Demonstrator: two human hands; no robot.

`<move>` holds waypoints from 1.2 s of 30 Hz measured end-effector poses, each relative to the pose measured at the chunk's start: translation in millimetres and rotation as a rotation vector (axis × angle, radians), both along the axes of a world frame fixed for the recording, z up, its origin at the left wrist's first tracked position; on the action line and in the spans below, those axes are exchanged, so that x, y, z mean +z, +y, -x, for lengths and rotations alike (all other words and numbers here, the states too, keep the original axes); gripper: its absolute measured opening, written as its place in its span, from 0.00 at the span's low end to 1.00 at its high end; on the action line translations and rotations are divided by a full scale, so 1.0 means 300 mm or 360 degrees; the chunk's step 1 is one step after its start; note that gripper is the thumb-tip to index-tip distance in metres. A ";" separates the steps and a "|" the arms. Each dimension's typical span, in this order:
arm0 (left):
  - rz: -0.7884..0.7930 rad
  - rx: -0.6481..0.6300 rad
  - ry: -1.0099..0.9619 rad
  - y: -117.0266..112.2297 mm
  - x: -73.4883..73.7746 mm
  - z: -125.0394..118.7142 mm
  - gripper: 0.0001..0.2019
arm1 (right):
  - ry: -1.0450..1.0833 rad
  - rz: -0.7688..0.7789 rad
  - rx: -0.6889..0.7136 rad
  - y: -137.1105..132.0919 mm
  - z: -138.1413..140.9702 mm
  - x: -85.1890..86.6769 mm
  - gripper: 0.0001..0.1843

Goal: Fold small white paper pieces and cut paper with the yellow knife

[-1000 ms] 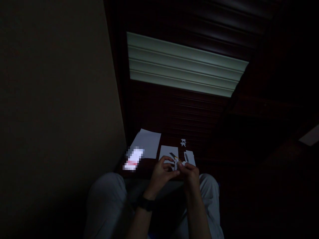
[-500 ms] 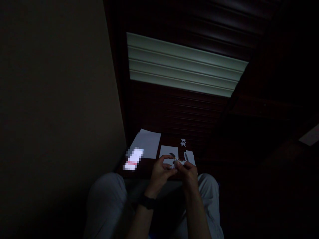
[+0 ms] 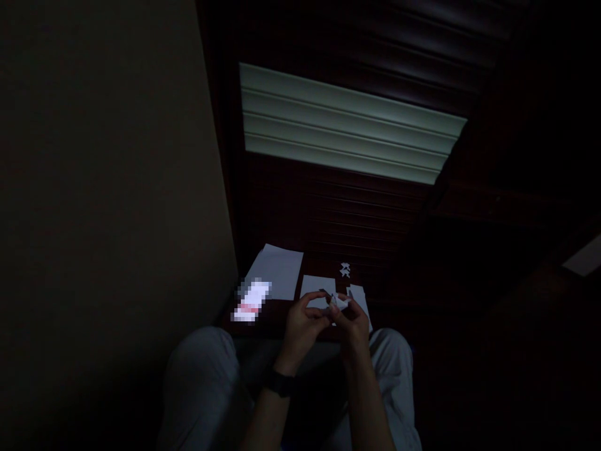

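Close together over the near edge of a dark tabletop, my left hand [image 3: 303,321] and my right hand [image 3: 355,324] both pinch a small piece of folded white paper [image 3: 341,303]. Its folds are too dim to make out well. Behind my fingers lies a square sheet of white paper [image 3: 318,284], partly covered by my left hand. A thin dark object [image 3: 325,291], whose kind I cannot tell, shows at my left fingertips. Beyond my right hand are white paper pieces [image 3: 358,292], and farther back sit small folded paper shapes [image 3: 345,270].
Larger white sheets [image 3: 282,269] lie at the table's left, with a blurred-out bright screen [image 3: 252,302] over their near corner. A wall [image 3: 117,188] rises on the left, and a dark slatted panel [image 3: 338,207] stands behind the table. My knees flank the near edge.
The folded paper has turned between my fingers, so a larger white face shows on the right. My right fingers have shifted slightly around it; my left hand stays nearly in place.
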State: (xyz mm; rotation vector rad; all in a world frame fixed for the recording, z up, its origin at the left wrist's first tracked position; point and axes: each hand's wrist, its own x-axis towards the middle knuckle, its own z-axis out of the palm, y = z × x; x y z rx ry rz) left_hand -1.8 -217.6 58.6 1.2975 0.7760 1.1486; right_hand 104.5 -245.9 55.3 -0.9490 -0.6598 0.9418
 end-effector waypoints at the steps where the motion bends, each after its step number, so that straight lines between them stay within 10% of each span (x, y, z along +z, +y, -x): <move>1: -0.0009 0.0011 0.0015 -0.002 0.001 0.000 0.23 | 0.0013 0.0000 -0.0009 -0.001 0.003 0.000 0.21; 19: 0.0090 -0.0204 -0.0078 -0.009 -0.011 0.001 0.24 | 0.0280 0.0039 -0.0177 0.003 -0.022 -0.030 0.21; 36: 0.0116 0.0017 -0.0176 -0.030 0.000 -0.010 0.21 | 0.0163 0.0040 -0.0076 -0.005 -0.013 -0.015 0.23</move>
